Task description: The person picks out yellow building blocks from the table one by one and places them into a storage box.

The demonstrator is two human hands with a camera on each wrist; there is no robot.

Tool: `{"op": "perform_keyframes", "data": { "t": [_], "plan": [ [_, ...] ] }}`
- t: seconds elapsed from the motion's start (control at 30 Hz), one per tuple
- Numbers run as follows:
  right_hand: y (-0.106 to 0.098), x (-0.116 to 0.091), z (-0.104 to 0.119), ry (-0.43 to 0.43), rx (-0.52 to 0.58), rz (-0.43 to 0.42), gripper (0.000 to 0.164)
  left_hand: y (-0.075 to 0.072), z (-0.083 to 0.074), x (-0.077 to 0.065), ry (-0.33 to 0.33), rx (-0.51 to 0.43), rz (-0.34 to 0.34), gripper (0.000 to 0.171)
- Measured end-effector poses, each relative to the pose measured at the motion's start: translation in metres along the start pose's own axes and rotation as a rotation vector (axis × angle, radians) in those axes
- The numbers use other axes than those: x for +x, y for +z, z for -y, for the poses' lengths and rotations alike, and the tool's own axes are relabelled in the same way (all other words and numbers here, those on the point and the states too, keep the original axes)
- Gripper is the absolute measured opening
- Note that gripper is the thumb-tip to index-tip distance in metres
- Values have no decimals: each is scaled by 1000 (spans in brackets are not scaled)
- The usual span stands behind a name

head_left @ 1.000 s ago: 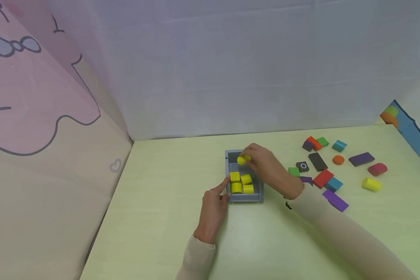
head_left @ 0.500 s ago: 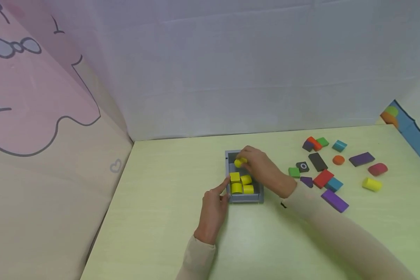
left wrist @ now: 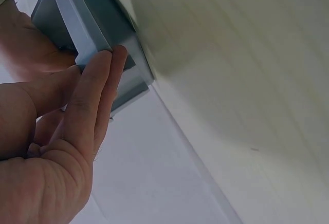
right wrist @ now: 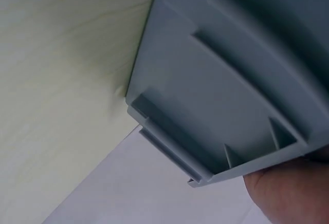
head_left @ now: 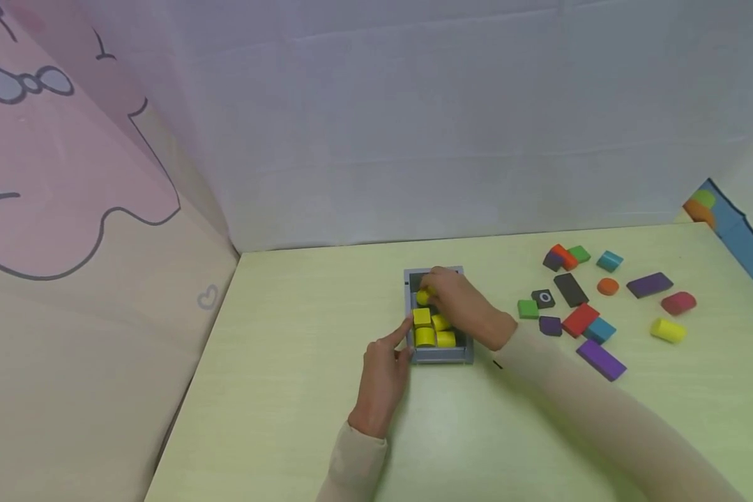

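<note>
A grey box [head_left: 439,355] stands on the table, with several yellow blocks inside. A yellow cube [head_left: 422,318] and yellow cylinders [head_left: 424,338] fill its near part. My left hand [head_left: 381,380] holds the box's near left corner between thumb and fingers; in the left wrist view the fingertips [left wrist: 97,62] lie along the grey wall. My right hand [head_left: 467,303] reaches over the right wall into the box, its fingers pinching a yellow cylinder [head_left: 423,298], mostly covered by the hand. The right wrist view shows the box's outer wall [right wrist: 205,100] close up.
To the right lie scattered blocks: a yellow cylinder [head_left: 668,330], a purple plank [head_left: 601,359], a red block [head_left: 580,320], a black block [head_left: 570,289], a green block [head_left: 528,309] and several others. A pale cloth [head_left: 414,139] hangs behind the table.
My right hand has lowered the yellow cylinder deeper into the box, moving slightly left and towards the blocks there. The left hand has stayed at the corner.
</note>
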State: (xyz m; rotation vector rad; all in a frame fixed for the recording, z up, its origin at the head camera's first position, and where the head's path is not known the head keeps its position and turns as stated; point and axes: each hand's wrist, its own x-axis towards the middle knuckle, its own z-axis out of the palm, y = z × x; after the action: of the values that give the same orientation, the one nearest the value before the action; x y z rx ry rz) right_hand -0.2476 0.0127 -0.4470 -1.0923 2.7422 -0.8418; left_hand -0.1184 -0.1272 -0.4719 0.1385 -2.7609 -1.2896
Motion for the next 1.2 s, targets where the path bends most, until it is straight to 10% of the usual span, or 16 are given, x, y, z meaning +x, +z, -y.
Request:
{"op": "perform_keyframes", "data": {
  "t": [1.2],
  "plan": [
    [11,6,0,-44,-172,55,11,0,-1,-1,40,-21,-17,54]
  ]
}}
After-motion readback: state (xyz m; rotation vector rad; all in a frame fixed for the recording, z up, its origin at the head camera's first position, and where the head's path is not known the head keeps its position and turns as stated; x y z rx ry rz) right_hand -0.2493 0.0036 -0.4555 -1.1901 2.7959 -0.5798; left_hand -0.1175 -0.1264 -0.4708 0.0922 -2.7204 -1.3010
